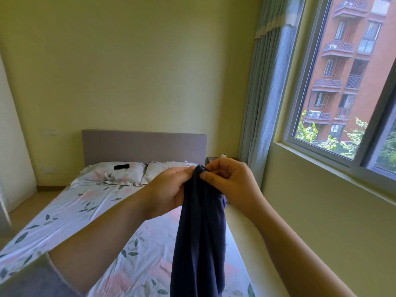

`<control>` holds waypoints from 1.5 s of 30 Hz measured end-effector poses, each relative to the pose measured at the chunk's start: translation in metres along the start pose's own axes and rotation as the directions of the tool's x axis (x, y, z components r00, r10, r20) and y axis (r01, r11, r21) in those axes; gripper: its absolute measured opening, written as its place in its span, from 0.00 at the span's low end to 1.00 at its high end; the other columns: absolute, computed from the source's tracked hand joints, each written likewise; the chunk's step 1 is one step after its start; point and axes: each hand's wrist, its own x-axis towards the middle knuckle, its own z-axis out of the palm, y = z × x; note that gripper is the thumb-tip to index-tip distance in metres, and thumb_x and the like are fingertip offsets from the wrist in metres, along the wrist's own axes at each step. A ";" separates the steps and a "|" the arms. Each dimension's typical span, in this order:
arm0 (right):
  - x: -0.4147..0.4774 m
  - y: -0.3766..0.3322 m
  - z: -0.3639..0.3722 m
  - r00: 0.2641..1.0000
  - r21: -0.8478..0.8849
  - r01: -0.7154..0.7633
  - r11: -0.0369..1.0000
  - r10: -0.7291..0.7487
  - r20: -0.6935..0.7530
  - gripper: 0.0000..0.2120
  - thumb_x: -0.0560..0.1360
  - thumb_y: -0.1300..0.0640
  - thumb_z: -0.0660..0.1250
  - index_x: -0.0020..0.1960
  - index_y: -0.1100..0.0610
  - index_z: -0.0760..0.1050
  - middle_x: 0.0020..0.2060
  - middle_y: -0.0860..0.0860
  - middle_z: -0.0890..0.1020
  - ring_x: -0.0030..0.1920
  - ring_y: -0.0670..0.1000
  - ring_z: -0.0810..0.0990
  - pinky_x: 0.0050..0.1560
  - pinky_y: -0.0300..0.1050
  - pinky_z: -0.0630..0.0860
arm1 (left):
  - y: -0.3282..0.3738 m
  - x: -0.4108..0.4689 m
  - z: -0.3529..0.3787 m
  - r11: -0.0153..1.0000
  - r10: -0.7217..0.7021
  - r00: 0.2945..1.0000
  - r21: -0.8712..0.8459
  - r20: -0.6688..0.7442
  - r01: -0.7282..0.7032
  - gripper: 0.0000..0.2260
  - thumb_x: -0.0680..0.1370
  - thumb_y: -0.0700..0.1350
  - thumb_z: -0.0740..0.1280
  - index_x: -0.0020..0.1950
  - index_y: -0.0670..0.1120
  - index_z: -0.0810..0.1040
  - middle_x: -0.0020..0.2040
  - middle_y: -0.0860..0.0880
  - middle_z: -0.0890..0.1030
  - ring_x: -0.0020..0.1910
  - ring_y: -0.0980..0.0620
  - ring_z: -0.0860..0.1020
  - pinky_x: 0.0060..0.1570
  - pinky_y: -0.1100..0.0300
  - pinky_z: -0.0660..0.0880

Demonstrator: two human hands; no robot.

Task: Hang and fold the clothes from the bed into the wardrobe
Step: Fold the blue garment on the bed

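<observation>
Left hand (169, 189): we curl our fingers round the top edge of the navy garment (199, 243), pinching it from the left.
Right hand (231, 185): our thumb and forefinger pinch the same bunched top edge from the right, so both hands meet there.
Navy garment: it hangs straight down from our hands, in the air above the bed's right side.
Bed (85, 211): a floral sheet covers it below our arms.
Pillows (111, 174): two matching ones lie against the grey headboard (143, 146).
Phone (121, 166): a dark one rests on the left pillow.
Window (342, 82): on our right, with a blue curtain (263, 103) drawn beside it.
</observation>
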 end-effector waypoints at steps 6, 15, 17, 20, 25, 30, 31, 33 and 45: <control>0.002 0.001 0.001 0.999 -0.026 -0.039 0.999 0.039 -0.001 0.04 0.71 0.55 0.76 0.42 0.54 0.83 0.34 0.46 0.85 0.34 0.42 0.83 0.36 0.33 0.77 | 0.001 -0.007 -0.004 0.998 -0.043 0.996 -0.045 0.081 0.047 0.17 0.82 0.45 0.57 0.64 0.36 0.75 0.61 0.36 0.79 0.61 0.42 0.79 0.55 0.55 0.79; 0.000 0.010 -0.004 0.986 0.092 -0.128 0.987 0.117 0.122 0.04 0.71 0.55 0.76 0.44 0.53 0.82 0.37 0.49 0.86 0.39 0.45 0.84 0.40 0.35 0.78 | -0.003 -0.004 -0.010 0.839 0.199 0.968 0.537 -0.151 -0.089 0.14 0.84 0.47 0.58 0.50 0.53 0.84 0.50 0.45 0.85 0.53 0.46 0.82 0.56 0.50 0.78; -0.003 0.016 -0.011 0.968 0.050 -0.155 0.987 0.142 0.209 0.04 0.72 0.53 0.75 0.43 0.52 0.82 0.35 0.47 0.85 0.38 0.43 0.82 0.41 0.35 0.77 | 0.003 -0.005 -0.013 0.750 0.270 0.946 0.656 -0.181 -0.089 0.15 0.84 0.49 0.57 0.47 0.52 0.83 0.42 0.52 0.84 0.44 0.56 0.81 0.46 0.59 0.76; -0.007 0.019 -0.024 0.952 -0.174 -0.060 0.983 0.109 0.285 0.05 0.74 0.48 0.72 0.40 0.47 0.81 0.34 0.43 0.83 0.35 0.41 0.80 0.40 0.35 0.75 | 0.013 -0.005 -0.022 0.621 0.365 0.907 0.781 -0.209 -0.070 0.15 0.84 0.50 0.57 0.46 0.49 0.81 0.38 0.56 0.81 0.39 0.60 0.77 0.42 0.64 0.72; 0.004 0.003 -0.040 0.938 -0.621 0.277 0.733 -0.065 0.342 0.08 0.77 0.46 0.66 0.51 0.49 0.79 0.41 0.45 0.82 0.41 0.46 0.80 0.46 0.45 0.79 | 0.009 -0.006 -0.030 0.489 0.364 0.910 0.872 -0.199 -0.005 0.15 0.84 0.49 0.57 0.45 0.45 0.79 0.39 0.41 0.81 0.37 0.57 0.74 0.38 0.63 0.69; 0.010 -0.006 -0.039 0.940 -0.651 0.335 0.681 -0.192 0.283 0.05 0.78 0.51 0.66 0.52 0.51 0.78 0.41 0.44 0.81 0.42 0.48 0.78 0.49 0.42 0.73 | 0.011 -0.007 -0.029 0.635 0.322 0.927 0.770 -0.190 -0.062 0.13 0.79 0.50 0.59 0.45 0.46 0.80 0.38 0.49 0.79 0.38 0.54 0.75 0.40 0.59 0.71; 0.010 -0.007 -0.039 0.946 -0.637 0.317 0.702 -0.187 0.264 0.04 0.78 0.52 0.67 0.51 0.50 0.78 0.40 0.42 0.79 0.41 0.46 0.78 0.46 0.40 0.73 | 0.013 -0.009 -0.028 0.679 0.283 0.946 0.729 -0.158 -0.081 0.12 0.76 0.53 0.61 0.45 0.50 0.81 0.39 0.51 0.81 0.39 0.55 0.77 0.41 0.59 0.73; 0.011 -0.006 -0.040 0.956 -0.609 0.285 0.740 -0.171 0.239 0.03 0.77 0.53 0.69 0.50 0.49 0.78 0.39 0.40 0.78 0.40 0.44 0.77 0.44 0.40 0.74 | 0.013 -0.011 -0.029 0.665 0.266 0.960 0.738 -0.092 -0.114 0.09 0.70 0.58 0.70 0.47 0.58 0.83 0.41 0.53 0.83 0.40 0.58 0.79 0.44 0.63 0.75; 0.001 0.047 -0.009 0.967 0.221 -0.253 0.942 0.248 0.051 0.43 0.63 0.43 0.80 0.72 0.55 0.67 0.58 0.52 0.81 0.58 0.51 0.81 0.62 0.48 0.77 | 0.023 -0.004 -0.016 0.738 0.387 0.917 0.628 -0.093 -0.248 0.11 0.69 0.57 0.73 0.42 0.51 0.85 0.41 0.53 0.84 0.42 0.56 0.81 0.51 0.59 0.77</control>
